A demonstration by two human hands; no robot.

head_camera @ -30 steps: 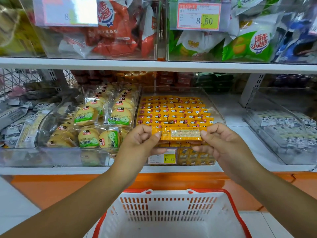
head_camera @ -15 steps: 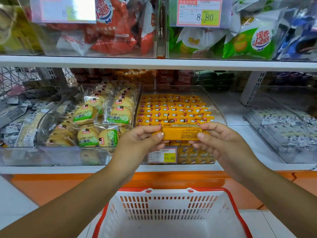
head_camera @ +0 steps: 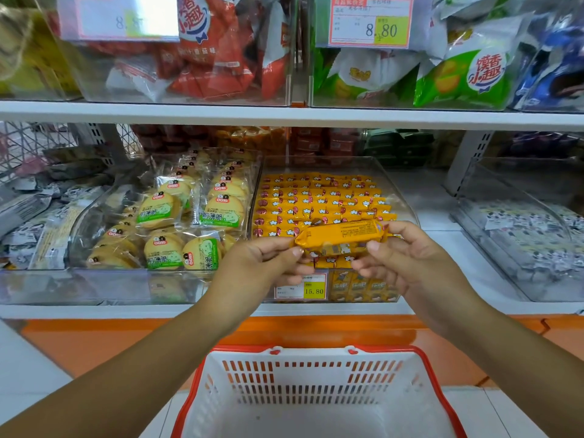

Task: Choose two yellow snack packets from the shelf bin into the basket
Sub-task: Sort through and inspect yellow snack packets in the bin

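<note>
Yellow packet (head_camera: 339, 237), now aslant, between left hand (head_camera: 262, 263) and right hand (head_camera: 407, 260)

The raised packet (head_camera: 339, 236) is rendered orange-yellow (fine dark print across it); the binned packets (head_camera: 319, 200) are patterned yellow with red-and-white marks; the basket (head_camera: 316, 395) is coloured white, rimmed red.

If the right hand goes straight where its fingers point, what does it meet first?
Likely the left hand, pinching the other end of the same yellow foil snack packet; depth is unclear.
</note>
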